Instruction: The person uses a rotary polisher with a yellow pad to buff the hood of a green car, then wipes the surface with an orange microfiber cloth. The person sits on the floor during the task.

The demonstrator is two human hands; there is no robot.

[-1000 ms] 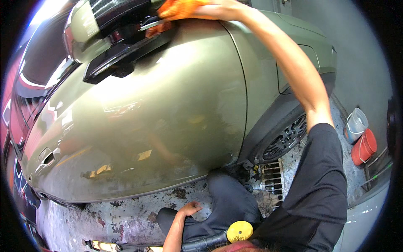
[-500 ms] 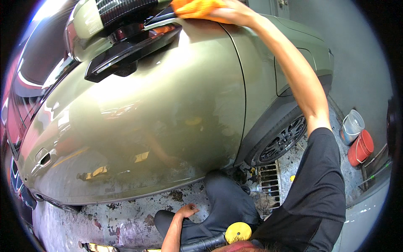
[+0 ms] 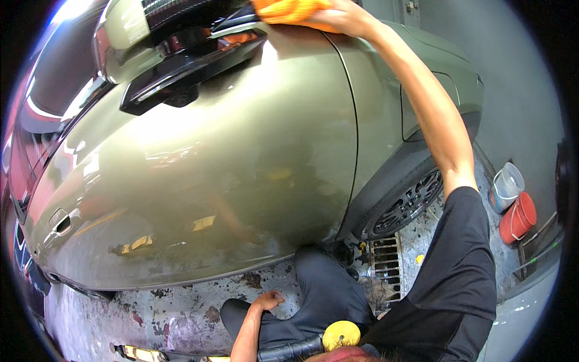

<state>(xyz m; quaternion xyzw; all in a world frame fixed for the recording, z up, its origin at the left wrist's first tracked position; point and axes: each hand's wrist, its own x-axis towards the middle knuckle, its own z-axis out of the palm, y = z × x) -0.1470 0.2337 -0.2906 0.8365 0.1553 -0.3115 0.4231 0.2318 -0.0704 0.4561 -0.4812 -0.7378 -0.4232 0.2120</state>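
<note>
An olive-green car door (image 3: 241, 181) fills the middle of the head view. At its top edge, beside the black base of the side mirror (image 3: 193, 69), my right hand (image 3: 350, 18) presses an orange cloth (image 3: 292, 11) against the car. That arm is stretched far up, and the top of the cloth is cut off by the picture's edge. Low down, my left hand (image 3: 268, 300) rests by my bent leg, loosely open and holding nothing. A black tool with a round yellow pad (image 3: 341, 335), like a polisher, lies close to my body.
The front wheel (image 3: 407, 202) stands right of the door, above a metal floor grate (image 3: 386, 262). A clear bucket (image 3: 506, 184) and a red bucket (image 3: 517, 218) sit by the grey wall (image 3: 512, 90). A yellow-and-black object (image 3: 142, 353) lies at the lower left.
My right hand and the orange cloth have shifted slightly to the right along the car's top edge. My left hand stays in place.
</note>
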